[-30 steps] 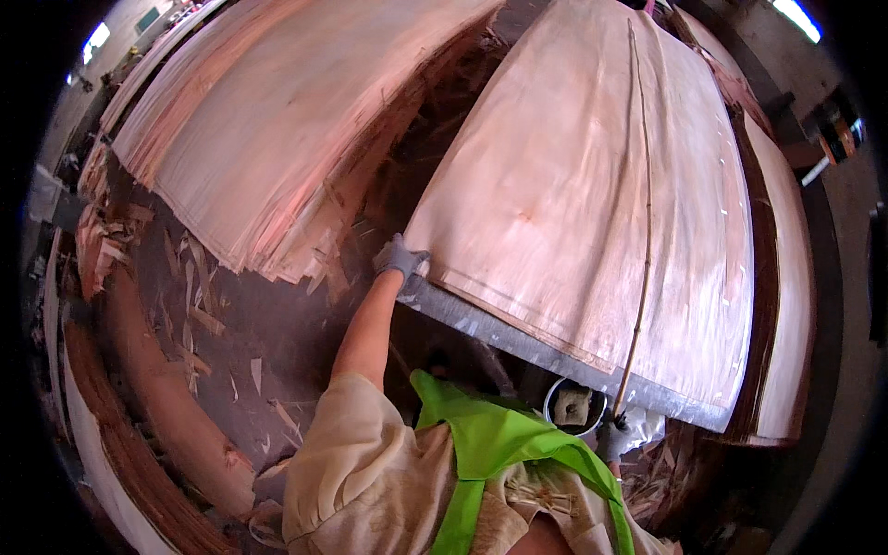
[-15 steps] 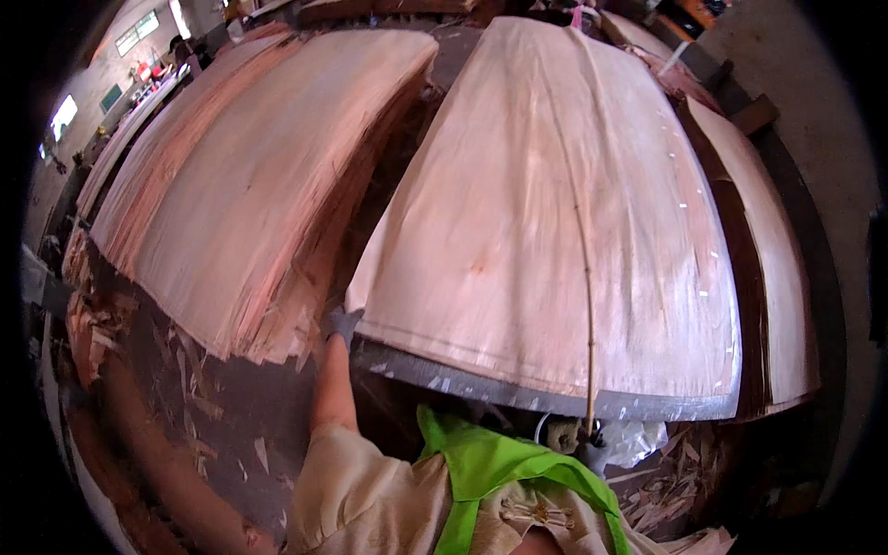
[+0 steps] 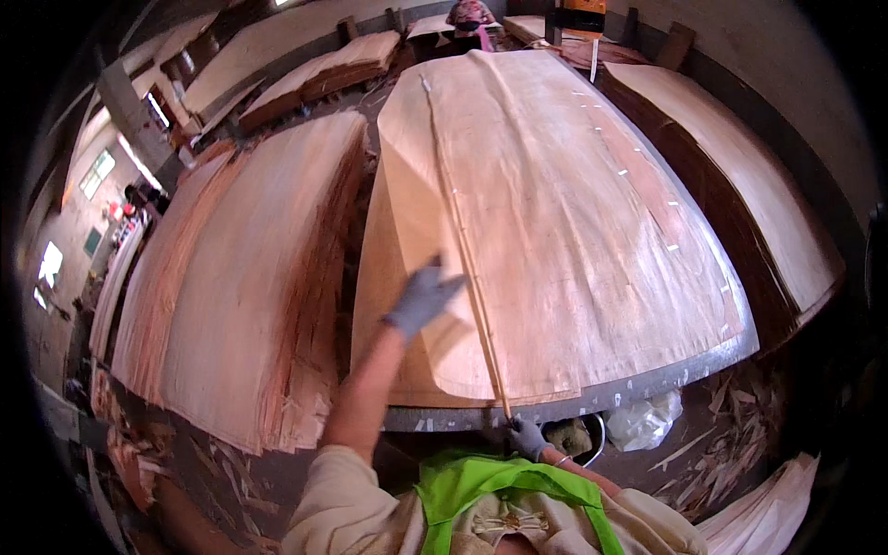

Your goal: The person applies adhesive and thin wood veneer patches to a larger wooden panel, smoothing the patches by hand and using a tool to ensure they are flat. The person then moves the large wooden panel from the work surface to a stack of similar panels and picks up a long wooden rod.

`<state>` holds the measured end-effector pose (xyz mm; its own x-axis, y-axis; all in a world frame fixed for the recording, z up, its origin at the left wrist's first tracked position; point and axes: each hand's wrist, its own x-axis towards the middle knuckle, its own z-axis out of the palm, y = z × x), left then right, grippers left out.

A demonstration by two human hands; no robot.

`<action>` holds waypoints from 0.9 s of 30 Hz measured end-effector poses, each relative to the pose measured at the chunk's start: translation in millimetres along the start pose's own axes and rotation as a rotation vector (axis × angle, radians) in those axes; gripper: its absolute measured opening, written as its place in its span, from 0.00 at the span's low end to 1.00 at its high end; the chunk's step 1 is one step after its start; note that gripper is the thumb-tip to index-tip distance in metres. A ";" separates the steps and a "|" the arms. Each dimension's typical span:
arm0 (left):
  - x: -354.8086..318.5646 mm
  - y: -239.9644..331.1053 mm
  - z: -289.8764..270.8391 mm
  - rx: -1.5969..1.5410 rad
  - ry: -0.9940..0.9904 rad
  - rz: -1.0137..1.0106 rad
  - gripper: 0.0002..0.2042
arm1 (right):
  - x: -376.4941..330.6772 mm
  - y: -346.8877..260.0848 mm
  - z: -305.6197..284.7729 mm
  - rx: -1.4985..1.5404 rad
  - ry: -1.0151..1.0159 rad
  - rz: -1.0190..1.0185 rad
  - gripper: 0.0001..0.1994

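Observation:
A large pale wood veneer sheet (image 3: 573, 268) lies over a table, its surface rippled, with small white marks near the right side. Its left part is folded back, baring a tan surface (image 3: 393, 236) beneath. Along the fold runs a long thin bamboo stick (image 3: 458, 217). My right hand (image 3: 527, 437), in a grey glove, is closed on the stick's near end at the table's front edge. Grey-gloved too, my left hand (image 3: 425, 294) is over the fold just left of the stick, fingers apart. Whether it touches the veneer is unclear.
Thick veneer stacks stand at the left (image 3: 240, 268) and right (image 3: 731, 176). The table's grey edge (image 3: 629, 396) shows in front. Below it are a white plastic bag (image 3: 647, 421) and wood scraps on the floor. Another person (image 3: 470, 14) is at the far end.
My left hand has left the sheet's near left corner and moved right, over the sheet. The stick and right hand have shifted left, and the sheet's left side is now folded back. The view has tilted up.

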<state>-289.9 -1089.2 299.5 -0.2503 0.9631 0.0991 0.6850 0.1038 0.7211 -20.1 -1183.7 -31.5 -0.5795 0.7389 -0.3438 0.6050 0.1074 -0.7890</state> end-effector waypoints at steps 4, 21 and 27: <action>62.3 23.4 156.0 0.470 -0.447 0.304 0.26 | 16.0 24.9 12.0 0.007 -0.307 -0.061 0.15; -53.7 18.7 245.3 -0.331 -0.513 0.262 0.17 | -31.4 -14.1 -78.7 0.521 -0.386 -0.083 0.16; -225.6 -34.0 216.9 -0.948 -0.305 -0.276 0.16 | -66.6 -50.8 -112.3 0.132 -0.311 -0.593 0.08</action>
<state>-108.3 -1256.0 103.9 -0.0423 0.9712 -0.2346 -0.2239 0.2196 0.9495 49.0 -1163.7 88.7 -0.9344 0.3526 0.0508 0.0766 0.3383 -0.9379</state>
